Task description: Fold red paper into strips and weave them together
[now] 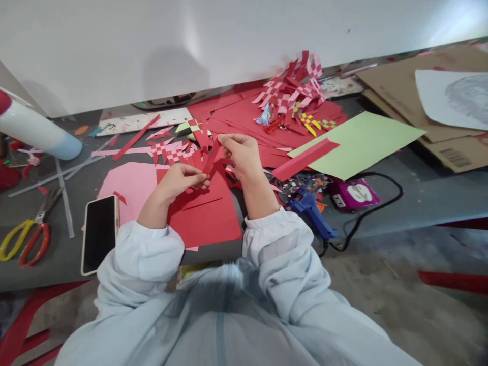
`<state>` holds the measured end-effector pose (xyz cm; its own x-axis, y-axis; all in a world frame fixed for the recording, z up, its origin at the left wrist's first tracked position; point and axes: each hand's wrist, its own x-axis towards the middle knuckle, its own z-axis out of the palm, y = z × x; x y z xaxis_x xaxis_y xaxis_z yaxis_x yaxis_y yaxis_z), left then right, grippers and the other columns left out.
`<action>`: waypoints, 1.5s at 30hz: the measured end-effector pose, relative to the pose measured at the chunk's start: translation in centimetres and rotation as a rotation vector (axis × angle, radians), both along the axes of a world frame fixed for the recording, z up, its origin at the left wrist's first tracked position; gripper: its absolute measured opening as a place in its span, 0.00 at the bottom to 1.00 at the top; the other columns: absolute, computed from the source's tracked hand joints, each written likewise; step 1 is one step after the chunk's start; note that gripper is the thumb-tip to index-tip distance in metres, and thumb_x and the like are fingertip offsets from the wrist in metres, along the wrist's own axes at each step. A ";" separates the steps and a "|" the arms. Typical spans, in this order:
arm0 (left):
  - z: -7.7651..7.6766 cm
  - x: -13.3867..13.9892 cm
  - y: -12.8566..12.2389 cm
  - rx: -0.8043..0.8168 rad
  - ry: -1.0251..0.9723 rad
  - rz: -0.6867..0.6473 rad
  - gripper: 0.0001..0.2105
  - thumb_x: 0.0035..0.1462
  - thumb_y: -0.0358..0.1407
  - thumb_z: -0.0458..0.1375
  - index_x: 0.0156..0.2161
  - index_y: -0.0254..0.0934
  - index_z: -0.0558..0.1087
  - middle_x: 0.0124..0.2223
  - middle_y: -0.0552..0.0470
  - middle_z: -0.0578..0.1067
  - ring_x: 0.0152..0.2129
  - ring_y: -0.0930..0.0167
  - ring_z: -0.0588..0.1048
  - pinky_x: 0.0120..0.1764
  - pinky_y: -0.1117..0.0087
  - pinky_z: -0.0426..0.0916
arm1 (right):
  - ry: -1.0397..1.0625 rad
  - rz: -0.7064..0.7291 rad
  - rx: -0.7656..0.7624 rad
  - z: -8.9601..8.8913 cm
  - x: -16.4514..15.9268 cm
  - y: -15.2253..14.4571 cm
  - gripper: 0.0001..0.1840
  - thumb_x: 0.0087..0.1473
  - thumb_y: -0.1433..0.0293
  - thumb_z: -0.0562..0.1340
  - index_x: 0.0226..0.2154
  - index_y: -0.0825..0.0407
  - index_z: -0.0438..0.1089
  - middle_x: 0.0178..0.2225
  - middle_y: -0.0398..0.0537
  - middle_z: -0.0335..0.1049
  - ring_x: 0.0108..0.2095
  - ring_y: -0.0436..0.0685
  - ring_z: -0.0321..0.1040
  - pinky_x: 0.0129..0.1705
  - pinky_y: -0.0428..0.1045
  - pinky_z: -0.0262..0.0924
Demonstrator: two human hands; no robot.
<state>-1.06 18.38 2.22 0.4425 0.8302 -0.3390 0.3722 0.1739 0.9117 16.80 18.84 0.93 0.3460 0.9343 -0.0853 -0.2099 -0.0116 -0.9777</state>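
Note:
A red paper strip (211, 157) slants between my two hands, above the sheets on the table. My left hand (181, 183) pinches its lower end, and my right hand (237, 151) pinches the upper end between thumb and fingers. Beneath them lies a large red paper sheet (213, 218), partly over a pink paper sheet (127, 178). Just beyond my hands are pink-and-red woven paper pieces (173, 152). To the right, a folded red strip (305, 160) rests on a light green sheet (366, 142).
Scissors (38, 218) and a phone (99, 234) lie at left, near a white-and-blue bottle (38, 127). A blue glue gun (312, 213) with a black cord and a purple box (353, 193) sit at right. Woven pieces (293, 86) pile up behind; cardboard (419, 101) is far right.

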 end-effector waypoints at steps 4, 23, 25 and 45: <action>0.0 -0.1 -0.1 -0.014 0.011 -0.001 0.12 0.48 0.43 0.67 0.29 0.34 0.81 0.33 0.43 0.84 0.26 0.71 0.80 0.22 0.77 0.61 | 0.022 -0.038 0.027 -0.2 -0.1 0.1 0.05 0.48 0.71 0.66 0.23 0.53 0.72 0.16 0.34 0.58 0.19 0.44 0.50 0.25 0.44 0.48; 0.1 -0.2 0.2 0.360 0.404 -0.100 0.16 0.49 0.39 0.56 0.15 0.38 0.62 0.15 0.57 0.62 0.16 0.76 0.59 0.24 0.70 0.53 | -0.534 0.066 -0.045 -1.2 -0.1 0.3 0.11 0.58 0.69 0.60 0.31 0.55 0.77 0.32 0.48 0.78 0.34 0.53 0.72 0.40 0.48 0.61; 0.2 -0.1 0.2 0.400 0.491 -0.017 0.21 0.53 0.45 0.56 0.14 0.39 0.61 0.15 0.55 0.64 0.17 0.74 0.60 0.25 0.69 0.53 | -0.759 0.094 -0.106 -1.2 -0.4 0.1 0.12 0.60 0.67 0.59 0.35 0.55 0.79 0.36 0.51 0.80 0.38 0.57 0.74 0.43 0.50 0.61; 0.0 0.4 0.3 0.529 0.545 0.197 0.20 0.56 0.37 0.54 0.16 0.39 0.53 0.16 0.57 0.52 0.18 0.74 0.55 0.26 0.67 0.48 | -1.137 0.200 -0.193 -2.2 -1.8 0.9 0.18 0.60 0.63 0.61 0.44 0.56 0.80 0.43 0.58 0.79 0.47 0.63 0.73 0.49 0.52 0.61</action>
<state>-0.67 18.63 2.20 0.1548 0.9879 -0.0035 0.7986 -0.1230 0.5891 14.96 19.78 -1.29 0.1627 0.9861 0.0328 0.8068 -0.1139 -0.5797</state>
